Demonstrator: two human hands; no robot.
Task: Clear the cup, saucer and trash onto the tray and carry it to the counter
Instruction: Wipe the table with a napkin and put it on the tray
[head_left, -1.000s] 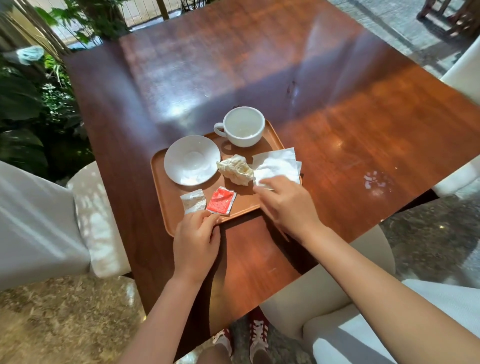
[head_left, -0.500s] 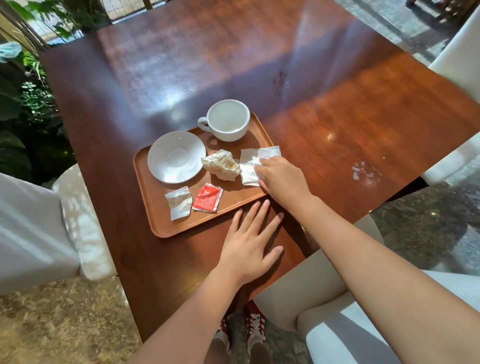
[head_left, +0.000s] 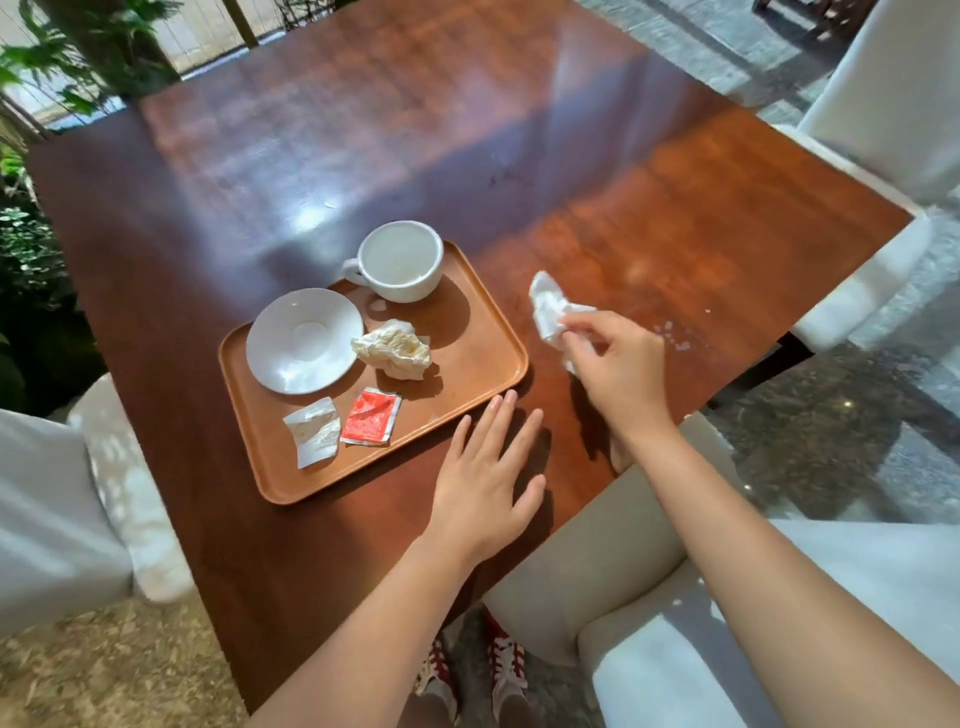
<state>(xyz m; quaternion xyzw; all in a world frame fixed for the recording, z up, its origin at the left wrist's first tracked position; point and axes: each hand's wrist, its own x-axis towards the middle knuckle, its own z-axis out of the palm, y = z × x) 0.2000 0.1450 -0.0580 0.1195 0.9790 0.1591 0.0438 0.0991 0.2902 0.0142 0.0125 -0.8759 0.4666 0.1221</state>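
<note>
Right hand (head_left: 618, 374) grip on white napkin (head_left: 548, 312), beside tray (head_left: 498, 332).

napkin (head_left: 546, 312) lifted off tray (head_left: 470, 358), right hand (head_left: 613, 364) carrying

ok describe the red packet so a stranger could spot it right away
Start at the brown tray on the wooden table. Along its near edge lie two flat torn wrappers; the red packet is the right one, beside a white wrapper, the only red item there.
</note>
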